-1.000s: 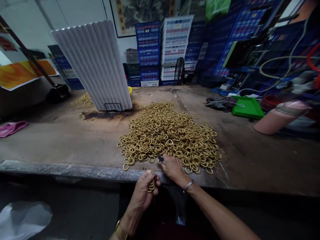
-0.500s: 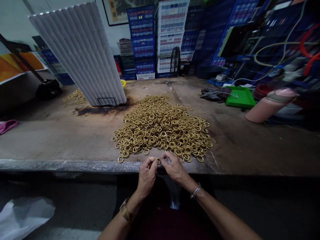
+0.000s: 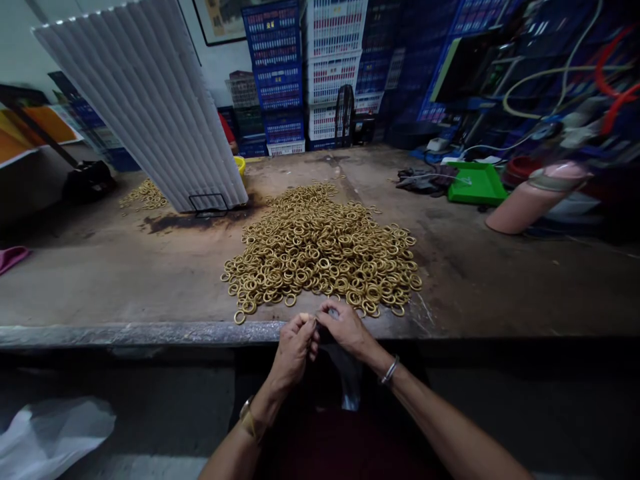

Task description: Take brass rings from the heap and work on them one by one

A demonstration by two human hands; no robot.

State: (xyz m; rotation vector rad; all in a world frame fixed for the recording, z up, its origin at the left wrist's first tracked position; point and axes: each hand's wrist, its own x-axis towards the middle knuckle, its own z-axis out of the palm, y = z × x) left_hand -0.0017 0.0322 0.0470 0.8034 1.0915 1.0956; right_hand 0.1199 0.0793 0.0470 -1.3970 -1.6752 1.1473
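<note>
A broad heap of gold-coloured metal rings lies on the worktable. Just in front of the heap, at the table's front edge, my left hand and my right hand meet fingertip to fingertip. My left thumb and fingers are closed in a pinch; a ring showed there a moment ago, and now the fingers cover most of it. The thumb and forefinger of my right hand pinch at the same spot, touching the left fingertips.
A tall ribbed white panel stands in a black wire holder, with a smaller ring pile behind it. To the right are a green tray, a pink bottle and dark gloves. Stacked crates line the back.
The view has shifted slightly. My left fingers have turned and closed more over the ring, hiding it. Both hands stay together at the table edge.
</note>
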